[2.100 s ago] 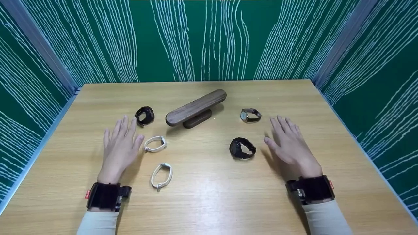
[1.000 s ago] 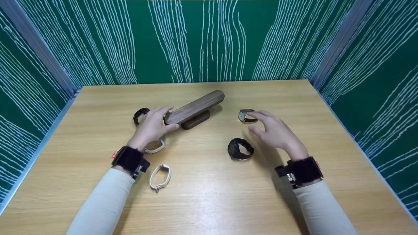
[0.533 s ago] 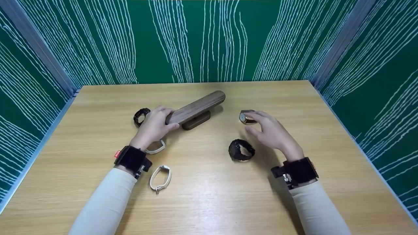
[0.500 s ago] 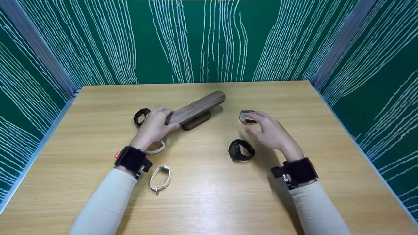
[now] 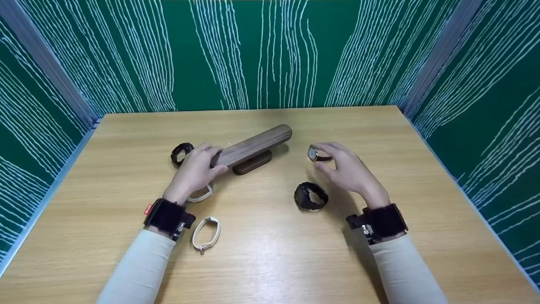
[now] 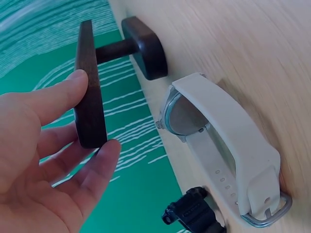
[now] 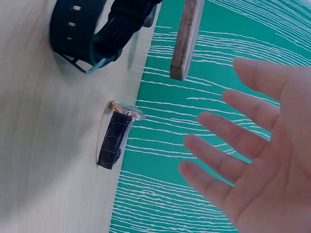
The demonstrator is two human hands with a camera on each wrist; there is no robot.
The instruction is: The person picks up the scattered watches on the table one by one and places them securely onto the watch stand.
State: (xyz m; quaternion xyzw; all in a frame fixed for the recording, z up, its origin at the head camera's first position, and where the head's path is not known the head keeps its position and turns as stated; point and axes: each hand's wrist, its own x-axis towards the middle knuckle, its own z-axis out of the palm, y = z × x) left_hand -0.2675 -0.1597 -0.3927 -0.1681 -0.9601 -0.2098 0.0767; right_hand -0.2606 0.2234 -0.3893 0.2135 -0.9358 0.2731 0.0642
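In the head view my left hand (image 5: 192,171) grips the near left end of a dark wooden T-bar watch stand (image 5: 255,145). The left wrist view shows the thumb on one face of its bar (image 6: 87,102) and fingertips on the other. The stand's oval base (image 6: 146,48) is at or close to the tabletop; I cannot tell whether it touches. Palm down, my right hand (image 5: 348,171) hovers over a gold-rimmed watch (image 5: 313,153) with a dark strap. In the right wrist view its fingers are spread, apart from that watch (image 7: 116,136).
A black watch (image 5: 311,196) lies nearer me on the right. Another black watch (image 5: 179,153) is beside the left hand. Two pale-strapped watches lie on the left, one (image 5: 201,195) partly under the left wrist, the other (image 5: 206,234) nearer me. Green patterned walls (image 5: 194,55) enclose the wooden table (image 5: 261,253).
My left hand has moved in from the left and taken hold of the stand, which now sits slightly nearer me. The right hand has moved left, over the gold-rimmed watch.
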